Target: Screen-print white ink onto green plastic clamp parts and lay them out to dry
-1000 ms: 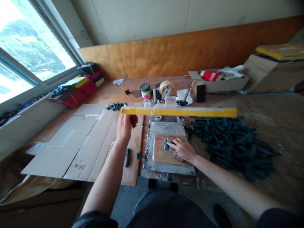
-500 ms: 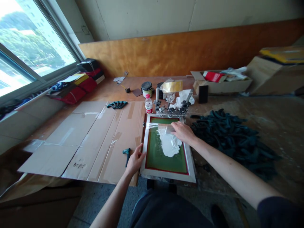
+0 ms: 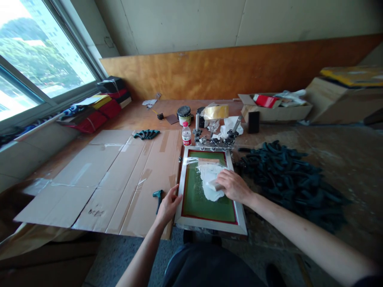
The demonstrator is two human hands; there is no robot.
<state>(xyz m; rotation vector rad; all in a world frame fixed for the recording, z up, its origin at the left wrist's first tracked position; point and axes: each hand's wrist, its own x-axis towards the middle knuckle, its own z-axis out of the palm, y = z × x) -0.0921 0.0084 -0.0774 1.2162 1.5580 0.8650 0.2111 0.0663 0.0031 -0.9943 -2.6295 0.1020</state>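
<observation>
1. Flat on the surface point(image 3: 329, 159), directly in front of the body: rectangular screen-printing frame of pale aluminium with a red-edged green mesh point(image 3: 209, 187), far end clamped in metal hinge fittings point(image 3: 214, 140).
2. Probably stiff and fairly light at the rim, taut and puncture-prone across the mesh; best gripped by the metal border, never by the green field.
3. Left hand point(image 3: 169, 205) steadying the near-left edge of the frame, fingers spread and pressed flat against the rim, nothing enclosed.
4. Right hand point(image 3: 233, 185) curled around a small pale squeegee block point(image 3: 216, 185), pressing it onto the mesh at mid-frame.
5. Beneath and ahead of that block: thick smear of white ink point(image 3: 209, 179), likely sticky and slick, easy to spread beyond the mesh.
6. Strip of clear tape point(image 3: 194, 160) across the upper part of the mesh, glossy and wrinkled.
7. Just left of the frame, on flattened brown cardboard sheets point(image 3: 104, 179): small dark teal plastic piece point(image 3: 157, 196), close to the left hand but apart from it.
8. Right of the frame: large heap of dark teal curved plastic pieces point(image 3: 287, 175), loosely piled; a few more of the same near the far cardboard edge point(image 3: 146, 134).
9. Beyond the hinge: small clear bottle with red label point(image 3: 186, 134), black-lidded ink tin point(image 3: 183, 114), crumpled white rag point(image 3: 230, 124).
</observation>
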